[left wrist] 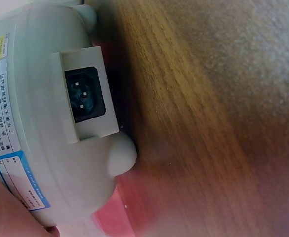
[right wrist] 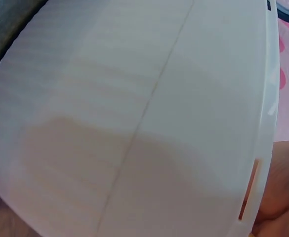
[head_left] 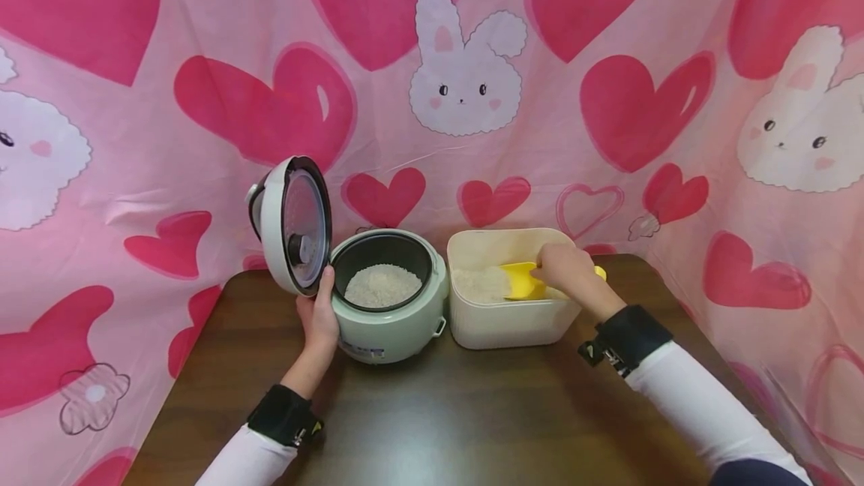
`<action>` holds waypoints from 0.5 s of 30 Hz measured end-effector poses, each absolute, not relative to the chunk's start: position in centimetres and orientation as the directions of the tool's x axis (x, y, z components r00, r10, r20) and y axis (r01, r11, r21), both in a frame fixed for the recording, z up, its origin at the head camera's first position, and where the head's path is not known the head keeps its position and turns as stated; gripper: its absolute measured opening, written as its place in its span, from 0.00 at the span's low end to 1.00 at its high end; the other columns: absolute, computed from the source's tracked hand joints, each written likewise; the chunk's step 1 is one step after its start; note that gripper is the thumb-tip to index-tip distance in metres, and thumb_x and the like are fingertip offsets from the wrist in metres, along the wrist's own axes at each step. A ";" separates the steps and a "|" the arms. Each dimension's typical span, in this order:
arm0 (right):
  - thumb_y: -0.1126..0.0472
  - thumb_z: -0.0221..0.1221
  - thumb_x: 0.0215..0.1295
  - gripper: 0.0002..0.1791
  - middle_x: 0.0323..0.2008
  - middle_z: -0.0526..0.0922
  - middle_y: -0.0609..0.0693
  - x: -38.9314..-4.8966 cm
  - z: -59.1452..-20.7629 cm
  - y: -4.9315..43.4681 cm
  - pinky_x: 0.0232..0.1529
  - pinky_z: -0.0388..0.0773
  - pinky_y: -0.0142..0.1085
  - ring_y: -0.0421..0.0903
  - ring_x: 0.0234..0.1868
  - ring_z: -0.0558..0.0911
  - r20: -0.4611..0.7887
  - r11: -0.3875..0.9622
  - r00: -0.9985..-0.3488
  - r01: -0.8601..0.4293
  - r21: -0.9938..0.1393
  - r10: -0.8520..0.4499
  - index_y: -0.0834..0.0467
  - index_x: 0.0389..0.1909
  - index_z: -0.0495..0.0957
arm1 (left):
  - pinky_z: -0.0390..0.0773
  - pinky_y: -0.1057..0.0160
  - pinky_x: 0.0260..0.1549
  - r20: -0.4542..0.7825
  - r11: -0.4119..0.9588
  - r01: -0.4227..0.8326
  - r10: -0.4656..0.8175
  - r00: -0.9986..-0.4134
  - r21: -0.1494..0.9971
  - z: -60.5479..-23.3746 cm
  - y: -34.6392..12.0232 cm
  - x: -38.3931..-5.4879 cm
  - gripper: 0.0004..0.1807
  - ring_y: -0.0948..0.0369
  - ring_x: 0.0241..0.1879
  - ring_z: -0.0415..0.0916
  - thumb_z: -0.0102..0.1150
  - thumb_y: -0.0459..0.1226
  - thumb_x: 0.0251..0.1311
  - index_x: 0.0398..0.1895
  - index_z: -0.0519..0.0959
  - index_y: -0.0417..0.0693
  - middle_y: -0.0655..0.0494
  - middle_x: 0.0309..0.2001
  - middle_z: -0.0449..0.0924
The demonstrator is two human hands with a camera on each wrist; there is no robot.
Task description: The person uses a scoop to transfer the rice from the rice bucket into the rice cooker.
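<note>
On the left of the table stands a pale green rice cooker (head_left: 388, 332), its hinged lid (head_left: 297, 227) raised to the left. White rice (head_left: 382, 286) lies in its dark inner pot. My left hand (head_left: 320, 317) rests against the cooker's left side below the lid, thumb up by the rim. A cream rice bin (head_left: 513, 325) stands right of the cooker, with rice (head_left: 475, 285) inside. My right hand (head_left: 567, 268) grips a yellow scoop (head_left: 523, 281) by its handle, the blade down at the rice in the bin. Most fingers of both hands are hidden.
The dark wooden table (head_left: 432, 426) extends in front of the cooker and bin. A pink cloth (head_left: 378, 133) with hearts and rabbits hangs close behind them and at the sides. The cooker's power socket (left wrist: 86, 94) shows in the left wrist view, with no cord plugged in.
</note>
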State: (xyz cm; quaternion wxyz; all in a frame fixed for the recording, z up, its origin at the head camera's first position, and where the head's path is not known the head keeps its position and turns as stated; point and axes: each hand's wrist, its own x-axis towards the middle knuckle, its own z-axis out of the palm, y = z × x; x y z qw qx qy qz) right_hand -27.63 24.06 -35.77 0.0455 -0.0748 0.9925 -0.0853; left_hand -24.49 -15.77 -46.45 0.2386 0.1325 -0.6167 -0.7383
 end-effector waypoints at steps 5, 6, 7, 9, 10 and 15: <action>0.54 0.65 0.69 0.14 0.21 0.78 0.49 -28.1 -36.2 23.4 0.27 0.73 0.36 0.48 0.23 0.75 -0.096 0.958 -0.973 -0.186 -0.217 -0.211 0.61 0.36 0.88 | 0.65 0.57 0.71 0.090 -0.128 0.181 -0.519 -0.850 0.975 -46.7 -15.8 -24.5 0.30 0.65 0.60 0.73 0.58 0.52 0.73 0.68 0.75 0.43 0.51 0.65 0.79; 0.54 0.65 0.69 0.14 0.23 0.80 0.49 -28.1 -36.2 23.3 0.27 0.73 0.35 0.48 0.22 0.75 -0.101 0.955 -0.971 -0.189 -0.227 -0.216 0.62 0.38 0.89 | 0.66 0.57 0.71 0.089 -0.127 0.181 -0.523 -0.848 0.975 -46.8 -15.8 -24.5 0.29 0.65 0.60 0.73 0.59 0.52 0.73 0.68 0.75 0.43 0.50 0.65 0.79; 0.53 0.66 0.69 0.14 0.25 0.81 0.49 -28.1 -36.2 23.2 0.27 0.75 0.35 0.48 0.22 0.76 -0.107 0.952 -0.969 -0.191 -0.239 -0.221 0.62 0.41 0.88 | 0.66 0.58 0.71 0.089 -0.127 0.181 -0.526 -0.846 0.975 -46.8 -15.8 -24.5 0.29 0.65 0.59 0.73 0.59 0.52 0.73 0.68 0.75 0.43 0.50 0.65 0.79; 0.54 0.66 0.70 0.15 0.28 0.84 0.51 -28.2 -36.3 23.0 0.27 0.77 0.35 0.48 0.23 0.77 -0.126 0.945 -0.966 -0.185 -0.271 -0.225 0.63 0.44 0.88 | 0.66 0.59 0.70 0.086 -0.129 0.181 -0.531 -0.843 0.975 -46.9 -15.7 -24.6 0.29 0.66 0.59 0.74 0.59 0.52 0.72 0.67 0.76 0.42 0.51 0.64 0.80; 0.53 0.66 0.70 0.16 0.30 0.85 0.52 -28.2 -36.2 22.9 0.27 0.78 0.35 0.49 0.24 0.78 -0.137 0.942 -0.965 -0.178 -0.284 -0.224 0.63 0.45 0.88 | 0.67 0.59 0.70 0.085 -0.130 0.180 -0.531 -0.843 0.975 -46.8 -15.7 -24.6 0.29 0.66 0.59 0.74 0.59 0.52 0.72 0.67 0.76 0.42 0.52 0.63 0.80; 0.53 0.66 0.70 0.16 0.34 0.86 0.52 -28.4 -36.1 22.7 0.29 0.82 0.36 0.49 0.28 0.79 -0.175 0.925 -0.959 -0.153 -0.348 -0.224 0.61 0.47 0.88 | 0.67 0.60 0.70 0.085 -0.139 0.186 -0.529 -0.844 0.973 -46.6 -15.8 -24.7 0.29 0.67 0.58 0.74 0.60 0.52 0.72 0.67 0.76 0.43 0.57 0.61 0.81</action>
